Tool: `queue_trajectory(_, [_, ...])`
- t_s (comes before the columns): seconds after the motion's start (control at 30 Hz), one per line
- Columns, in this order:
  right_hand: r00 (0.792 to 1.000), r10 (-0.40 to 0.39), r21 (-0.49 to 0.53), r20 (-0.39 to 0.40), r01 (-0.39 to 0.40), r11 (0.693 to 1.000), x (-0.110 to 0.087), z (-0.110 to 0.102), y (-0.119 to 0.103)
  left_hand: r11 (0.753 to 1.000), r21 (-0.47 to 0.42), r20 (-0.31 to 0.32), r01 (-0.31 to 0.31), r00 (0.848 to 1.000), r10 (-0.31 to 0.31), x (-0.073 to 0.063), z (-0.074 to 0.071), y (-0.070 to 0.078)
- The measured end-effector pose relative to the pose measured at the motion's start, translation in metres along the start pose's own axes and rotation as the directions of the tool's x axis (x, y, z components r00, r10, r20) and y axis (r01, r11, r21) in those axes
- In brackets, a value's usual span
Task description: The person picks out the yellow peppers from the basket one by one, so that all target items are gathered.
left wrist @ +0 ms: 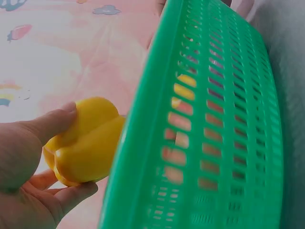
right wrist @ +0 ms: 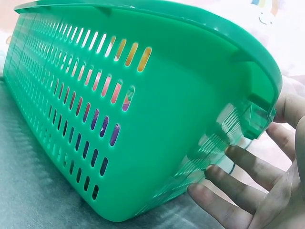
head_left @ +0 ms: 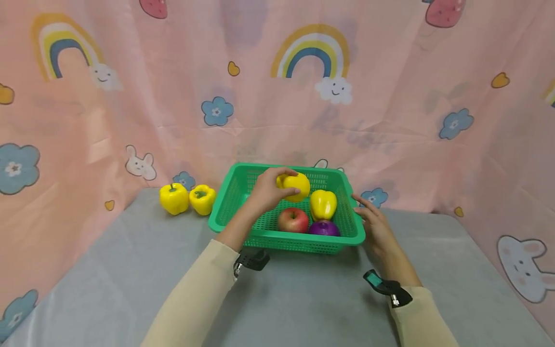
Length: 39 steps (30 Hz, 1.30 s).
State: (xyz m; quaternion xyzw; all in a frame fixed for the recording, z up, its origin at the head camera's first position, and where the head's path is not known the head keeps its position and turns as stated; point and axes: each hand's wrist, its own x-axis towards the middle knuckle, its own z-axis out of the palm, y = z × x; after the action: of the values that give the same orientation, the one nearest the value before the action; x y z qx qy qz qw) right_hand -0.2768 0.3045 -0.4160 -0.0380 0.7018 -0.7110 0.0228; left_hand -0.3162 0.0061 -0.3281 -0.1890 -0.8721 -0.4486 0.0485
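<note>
My left hand holds a yellow bell pepper above the green basket, thumb on one side and fingers on the other. In the left wrist view the same pepper shows beyond the basket's rim. Inside the basket lie another yellow bell pepper, a red apple and a glossy purple vegetable, its lower part hidden by the basket wall. At the basket's right end is my right hand. Its fairly straight fingers reach along the end wall, fingertips right at the plastic.
Two more yellow bell peppers, one upright and one beside it, stand on the grey table left of the basket. A pink patterned curtain hangs close behind the basket.
</note>
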Motion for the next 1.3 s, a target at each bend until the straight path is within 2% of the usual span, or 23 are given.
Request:
queue_trajectory(0.2, [1.000, 0.012, -0.016, -0.010, -0.012, 1.000, -0.001, -0.004, 0.001, 0.999, -0.007, -0.096, -0.038, 0.995, 0.037, -0.025, -0.020, -0.014])
queue_trajectory(0.5, [1.000, 0.007, -0.019, 0.002, -0.007, 1.000, -0.003, -0.011, 0.001, 0.995, -0.048, -0.223, -0.089, 0.972, 0.076, -0.053, -0.046, -0.037])
queue_trajectory(0.7, [1.000, -0.006, 0.003, 0.009, 0.006, 1.000, -0.002, -0.013, 0.002, 0.997, -0.033, -0.296, -0.068, 0.954, 0.055, -0.067, -0.056, -0.051])
queue_trajectory(0.83, [1.000, -0.005, 0.011, -0.001, 0.005, 1.000, -0.005, -0.016, 0.002, 0.995, -0.081, -0.313, -0.066, 0.949, 0.038, -0.072, -0.061, -0.059])
queue_trajectory(0.93, [1.000, -0.004, 0.015, -0.006, 0.005, 1.000, -0.008, -0.017, 0.002, 0.993, -0.103, -0.308, -0.058, 0.951, 0.023, -0.074, -0.064, -0.067])
queue_trajectory(1.1, [1.000, -0.008, 0.016, -0.011, 0.008, 1.000, -0.012, -0.019, 0.001, 0.984, -0.179, -0.277, 0.006, 0.959, -0.057, -0.078, -0.070, -0.078])
queue_trajectory(1.3, [1.000, -0.020, 0.022, 0.000, 0.020, 1.000, -0.014, -0.020, 0.002, 0.969, -0.234, -0.220, 0.082, 0.966, -0.135, -0.079, -0.078, -0.081])
